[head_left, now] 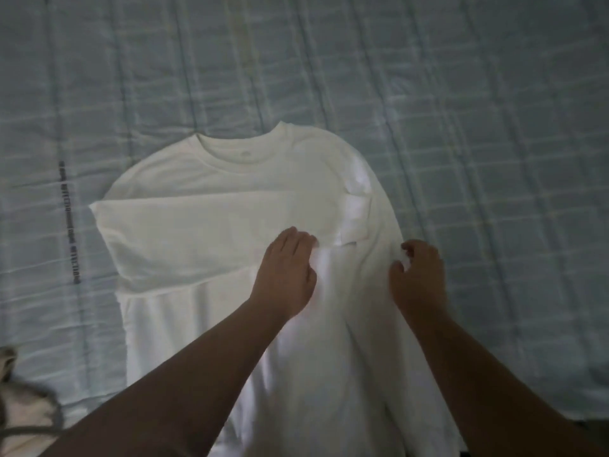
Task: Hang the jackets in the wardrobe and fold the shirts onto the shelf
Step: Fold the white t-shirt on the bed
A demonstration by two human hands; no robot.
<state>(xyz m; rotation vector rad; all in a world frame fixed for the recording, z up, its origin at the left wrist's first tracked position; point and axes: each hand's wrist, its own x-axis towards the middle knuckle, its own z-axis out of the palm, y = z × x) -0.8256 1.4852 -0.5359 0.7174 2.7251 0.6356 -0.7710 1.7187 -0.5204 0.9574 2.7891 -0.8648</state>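
Two hands on the white shirt (230, 179), flat on the bedspread (494, 127) (one sleeve (204, 225) already folded across): left hand (286, 268) presses with fingers straight and together, right hand (418, 275) pinches the side edge; folding step, next likely carrying that edge inward

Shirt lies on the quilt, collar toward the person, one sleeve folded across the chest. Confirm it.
One thing is wrong: in the head view the collar points away from the person. The shirt does lie on the quilt with one sleeve folded across the chest.
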